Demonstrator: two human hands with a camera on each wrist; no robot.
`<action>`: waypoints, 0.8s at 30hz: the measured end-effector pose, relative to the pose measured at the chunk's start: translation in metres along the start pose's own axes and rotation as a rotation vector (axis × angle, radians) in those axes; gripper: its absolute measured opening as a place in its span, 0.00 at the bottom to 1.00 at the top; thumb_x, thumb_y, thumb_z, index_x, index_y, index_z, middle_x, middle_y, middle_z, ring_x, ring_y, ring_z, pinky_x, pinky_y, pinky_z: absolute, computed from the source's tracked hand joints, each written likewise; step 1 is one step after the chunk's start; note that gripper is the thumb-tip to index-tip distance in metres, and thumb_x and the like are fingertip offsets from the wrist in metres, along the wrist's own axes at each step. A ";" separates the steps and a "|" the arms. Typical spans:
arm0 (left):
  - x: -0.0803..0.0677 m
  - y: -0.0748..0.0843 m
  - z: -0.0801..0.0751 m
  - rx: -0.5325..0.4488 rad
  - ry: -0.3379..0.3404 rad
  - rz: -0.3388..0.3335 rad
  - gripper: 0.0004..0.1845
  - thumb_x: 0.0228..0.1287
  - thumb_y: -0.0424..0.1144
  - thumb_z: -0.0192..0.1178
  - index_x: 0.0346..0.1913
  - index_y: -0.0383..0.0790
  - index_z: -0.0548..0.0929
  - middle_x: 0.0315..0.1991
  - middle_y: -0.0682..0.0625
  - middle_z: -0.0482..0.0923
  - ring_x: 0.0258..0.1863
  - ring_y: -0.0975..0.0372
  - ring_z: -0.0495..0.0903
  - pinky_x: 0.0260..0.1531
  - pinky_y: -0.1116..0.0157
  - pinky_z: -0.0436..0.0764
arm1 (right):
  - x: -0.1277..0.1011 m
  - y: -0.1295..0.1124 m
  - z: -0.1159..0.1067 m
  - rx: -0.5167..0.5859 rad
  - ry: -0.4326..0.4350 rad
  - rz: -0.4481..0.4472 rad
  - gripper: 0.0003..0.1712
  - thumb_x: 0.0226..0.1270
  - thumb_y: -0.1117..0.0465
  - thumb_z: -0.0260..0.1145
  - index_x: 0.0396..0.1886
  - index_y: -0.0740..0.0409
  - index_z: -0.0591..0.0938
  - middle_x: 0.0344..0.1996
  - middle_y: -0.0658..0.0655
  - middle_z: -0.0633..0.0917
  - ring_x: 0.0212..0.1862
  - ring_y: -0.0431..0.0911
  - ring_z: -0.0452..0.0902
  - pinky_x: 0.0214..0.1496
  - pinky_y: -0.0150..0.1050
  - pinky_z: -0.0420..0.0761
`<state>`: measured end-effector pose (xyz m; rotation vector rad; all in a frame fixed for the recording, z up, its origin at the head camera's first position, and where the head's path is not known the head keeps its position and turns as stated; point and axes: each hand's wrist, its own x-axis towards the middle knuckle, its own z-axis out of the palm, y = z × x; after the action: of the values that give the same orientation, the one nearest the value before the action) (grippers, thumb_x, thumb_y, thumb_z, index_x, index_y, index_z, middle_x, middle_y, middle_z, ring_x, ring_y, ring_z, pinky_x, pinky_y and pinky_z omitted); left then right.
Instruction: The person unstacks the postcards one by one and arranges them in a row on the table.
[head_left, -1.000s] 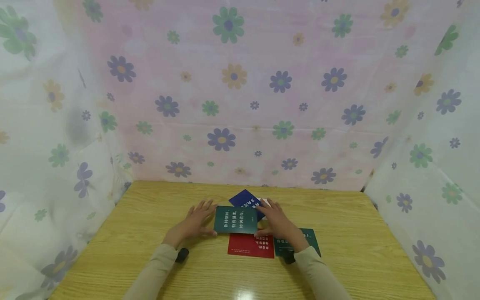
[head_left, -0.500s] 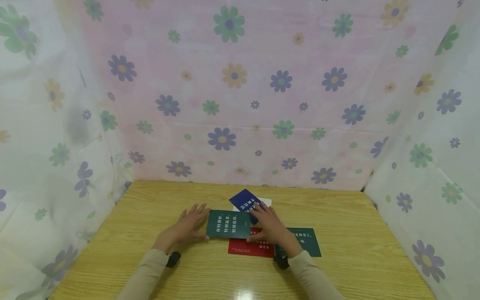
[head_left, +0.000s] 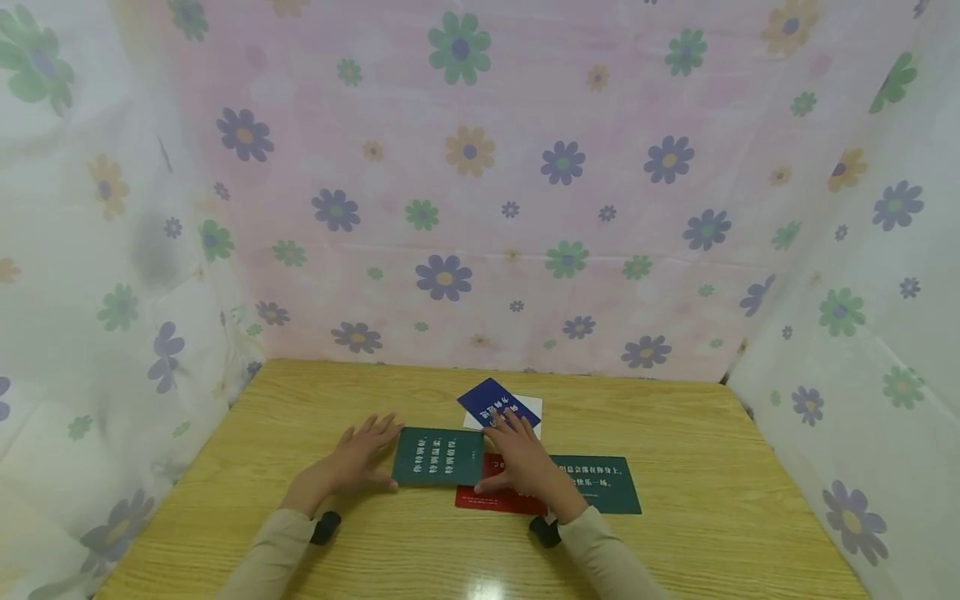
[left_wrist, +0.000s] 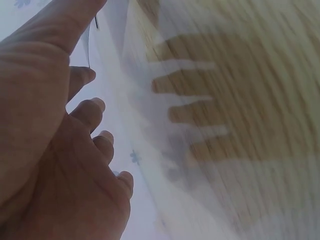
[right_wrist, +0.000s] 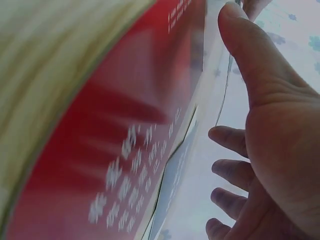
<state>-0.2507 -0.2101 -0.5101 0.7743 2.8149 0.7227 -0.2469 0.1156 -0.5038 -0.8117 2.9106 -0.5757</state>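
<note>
A green card (head_left: 438,457) with white writing is held between my two hands, a little above the table. My left hand (head_left: 347,462) holds its left edge, thumb at the near corner and forefinger at the far one. At its right edge my right hand (head_left: 525,462) grips the same way, the other fingers spread. Beneath the right hand lies a red card (head_left: 517,502), partly covered in the head view; its white writing shows in the right wrist view. In the left wrist view, only a thin edge of the held card appears beyond the thumb.
Right of the red card lies another green card (head_left: 607,485), partly behind the right forearm. Farther back, a blue card (head_left: 491,398) lies askew over a white card (head_left: 531,407). Flowered sheets (head_left: 517,250) enclose the wooden table (head_left: 697,517) at the back and sides.
Both hands have carried the green card left and toward me, off the blue card and partly off the red one. More of the blue and white cards shows now.
</note>
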 end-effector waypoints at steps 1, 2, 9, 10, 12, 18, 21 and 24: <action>-0.001 -0.001 0.000 0.001 -0.002 0.000 0.53 0.52 0.51 0.78 0.77 0.33 0.62 0.79 0.30 0.52 0.77 0.30 0.47 0.68 0.25 0.45 | 0.001 -0.002 0.001 -0.005 0.001 0.002 0.55 0.50 0.37 0.80 0.72 0.61 0.72 0.78 0.66 0.63 0.80 0.65 0.50 0.80 0.65 0.49; -0.003 -0.002 -0.001 0.001 -0.003 -0.002 0.54 0.52 0.51 0.78 0.77 0.33 0.62 0.79 0.30 0.52 0.77 0.30 0.47 0.68 0.25 0.45 | 0.001 -0.004 0.002 -0.007 0.003 0.002 0.55 0.50 0.37 0.80 0.72 0.62 0.73 0.77 0.66 0.63 0.80 0.65 0.50 0.80 0.65 0.50; -0.013 -0.008 -0.004 -0.014 -0.013 -0.012 0.53 0.52 0.51 0.77 0.77 0.32 0.63 0.78 0.29 0.53 0.76 0.29 0.46 0.68 0.24 0.45 | 0.004 -0.013 0.008 -0.032 -0.007 0.001 0.54 0.50 0.35 0.80 0.72 0.58 0.72 0.78 0.64 0.63 0.80 0.63 0.51 0.80 0.64 0.52; -0.014 -0.009 -0.004 -0.013 -0.015 -0.016 0.53 0.53 0.51 0.77 0.77 0.33 0.63 0.78 0.29 0.53 0.76 0.29 0.46 0.68 0.24 0.45 | 0.004 -0.015 0.008 -0.029 -0.007 -0.004 0.54 0.50 0.35 0.80 0.71 0.58 0.73 0.78 0.65 0.63 0.80 0.64 0.51 0.79 0.64 0.53; -0.016 -0.011 -0.006 -0.011 -0.018 -0.021 0.53 0.53 0.51 0.77 0.77 0.33 0.63 0.78 0.29 0.52 0.76 0.29 0.46 0.68 0.24 0.44 | 0.005 -0.018 0.010 -0.030 -0.003 -0.015 0.52 0.50 0.35 0.79 0.69 0.57 0.74 0.77 0.65 0.64 0.80 0.64 0.52 0.79 0.64 0.54; -0.024 -0.013 -0.011 -0.047 -0.028 -0.027 0.52 0.53 0.49 0.77 0.77 0.33 0.63 0.78 0.29 0.51 0.76 0.29 0.44 0.68 0.24 0.42 | 0.007 -0.026 0.014 -0.048 0.001 -0.020 0.53 0.47 0.34 0.80 0.68 0.58 0.75 0.76 0.64 0.66 0.79 0.63 0.53 0.79 0.64 0.55; -0.028 -0.013 -0.013 -0.058 -0.027 -0.025 0.52 0.53 0.49 0.78 0.76 0.32 0.63 0.78 0.28 0.51 0.76 0.28 0.43 0.68 0.24 0.42 | 0.009 -0.029 0.018 -0.055 -0.001 -0.015 0.54 0.47 0.34 0.80 0.68 0.58 0.75 0.76 0.63 0.66 0.79 0.63 0.54 0.79 0.63 0.55; -0.031 -0.012 -0.015 -0.063 -0.033 -0.026 0.52 0.53 0.49 0.77 0.76 0.31 0.63 0.78 0.27 0.51 0.76 0.28 0.43 0.67 0.24 0.41 | 0.010 -0.032 0.020 -0.059 -0.001 -0.017 0.53 0.47 0.34 0.81 0.68 0.59 0.76 0.76 0.63 0.67 0.79 0.62 0.55 0.79 0.63 0.56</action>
<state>-0.2334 -0.2409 -0.5021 0.7305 2.7538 0.7828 -0.2372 0.0785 -0.5102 -0.8439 2.9351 -0.4927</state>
